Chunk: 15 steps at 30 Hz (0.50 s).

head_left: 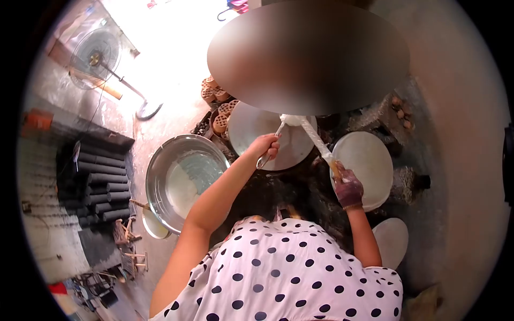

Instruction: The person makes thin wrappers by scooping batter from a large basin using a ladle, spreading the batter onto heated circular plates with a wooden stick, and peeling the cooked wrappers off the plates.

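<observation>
My left hand is closed around the metal handle of a ladle, its looped end showing below my fist. The ladle's head is coated white and sits above a large round pale griddle-like surface. My right hand, in a dark purplish glove, grips a long stick by its yellowish end. White wrapping or coating covers the stick, and its far tip meets the ladle's head. Beside my right hand is a second round whitish surface. To the left, a wide metal basin holds white liquid.
Honeycomb coal briquettes lie behind the basin. Dark cylinders are stacked at left, near small wooden stools. A standing fan is at upper left. A pale disc leans at lower right. The top centre is blurred out.
</observation>
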Motion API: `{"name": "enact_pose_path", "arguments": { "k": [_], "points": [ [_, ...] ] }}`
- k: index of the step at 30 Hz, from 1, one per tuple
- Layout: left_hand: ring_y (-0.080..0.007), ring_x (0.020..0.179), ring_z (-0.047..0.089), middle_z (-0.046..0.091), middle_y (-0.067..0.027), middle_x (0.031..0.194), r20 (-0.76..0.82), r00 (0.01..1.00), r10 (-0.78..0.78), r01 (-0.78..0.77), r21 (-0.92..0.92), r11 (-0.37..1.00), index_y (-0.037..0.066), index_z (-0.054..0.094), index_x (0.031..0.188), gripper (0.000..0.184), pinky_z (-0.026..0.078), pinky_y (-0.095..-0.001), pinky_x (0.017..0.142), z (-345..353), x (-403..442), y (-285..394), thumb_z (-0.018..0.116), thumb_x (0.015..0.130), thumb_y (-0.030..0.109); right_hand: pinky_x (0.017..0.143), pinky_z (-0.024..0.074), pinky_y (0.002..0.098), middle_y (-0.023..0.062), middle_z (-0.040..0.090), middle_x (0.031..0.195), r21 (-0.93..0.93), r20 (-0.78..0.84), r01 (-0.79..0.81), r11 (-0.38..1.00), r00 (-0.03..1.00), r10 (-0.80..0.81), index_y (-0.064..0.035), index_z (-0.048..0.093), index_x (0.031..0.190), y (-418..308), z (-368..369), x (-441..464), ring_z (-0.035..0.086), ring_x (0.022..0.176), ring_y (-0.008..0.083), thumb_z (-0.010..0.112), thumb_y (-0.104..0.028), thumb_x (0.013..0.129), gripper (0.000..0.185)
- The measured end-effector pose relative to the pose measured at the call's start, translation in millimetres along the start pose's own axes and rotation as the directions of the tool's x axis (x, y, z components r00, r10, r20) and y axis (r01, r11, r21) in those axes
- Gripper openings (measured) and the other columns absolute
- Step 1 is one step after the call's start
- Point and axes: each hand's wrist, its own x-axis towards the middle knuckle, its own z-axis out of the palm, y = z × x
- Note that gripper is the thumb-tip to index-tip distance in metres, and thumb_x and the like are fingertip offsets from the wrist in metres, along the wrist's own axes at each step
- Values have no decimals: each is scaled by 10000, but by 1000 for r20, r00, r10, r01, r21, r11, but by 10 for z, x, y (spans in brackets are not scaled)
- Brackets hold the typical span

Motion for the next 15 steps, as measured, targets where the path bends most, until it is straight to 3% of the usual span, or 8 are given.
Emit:
{"name": "enact_pose_path", "arguments": {
  "k": [1,5,7,10,11,13,14,15],
  "points": [
    [-35,432,359,386,57,601,-2,1000,3,-3,38,999,120,467,1091,137,283,-182,376,67,160,32,415,969,153,693,517,407,95,610,946,-126,58,-26,992,998,33,-262,501,1300,115,100,39,630,803,292,614,-235,836,478],
    [-84,439,414,453,13,617,-94,989,118,-84,307,948,93,498,977,78,338,-238,398,224,612,-13,452,927,133,717,517,419,102,621,1003,-84,102,-144,986,983,152,-244,523,1281,420,535,111,634,832,314,604,-249,833,456],
    [-113,435,447,487,-7,620,-85,980,182,-133,402,906,81,516,908,70,362,-262,402,131,770,-64,461,912,124,741,513,425,125,631,1074,23,-84,-59,998,995,60,-210,534,1277,470,886,163,634,872,331,604,-268,827,459],
    [-127,440,448,475,5,617,-70,934,351,-249,576,778,41,559,973,143,372,-280,403,37,931,-14,460,897,112,768,501,431,162,638,1082,261,-68,-138,955,985,161,-167,577,1233,435,1041,72,626,912,347,611,-266,817,429],
    [-131,446,455,484,-16,620,-115,910,399,-246,624,741,51,544,1107,232,372,-282,403,2,913,-29,459,901,116,778,492,429,181,651,1017,372,-224,-72,926,961,165,-153,599,1212,395,1120,35,618,912,357,607,-243,818,404],
    [-136,452,461,494,-36,623,-158,876,455,-243,671,701,60,528,1242,349,372,-283,404,-74,893,43,458,905,120,791,490,427,180,651,1012,509,-193,-125,852,948,255,-160,607,1201,285,1316,124,614,921,363,608,-232,819,389],
    [-196,502,523,546,-91,664,-111,792,600,-165,908,385,65,513,1265,370,416,-333,451,-130,861,103,458,904,131,804,487,425,180,651,1008,631,-139,-185,754,929,344,-166,616,1189,129,1321,156,609,930,369,608,-222,819,375],
    [-257,552,584,597,-146,704,-6,711,704,-15,1000,23,71,497,1288,393,460,-383,498,-203,807,128,458,903,142,833,483,404,171,652,1043,561,70,-310,767,941,330,-148,589,1225,-6,1340,278,606,953,371,599,-204,821,408]
  ]
}}
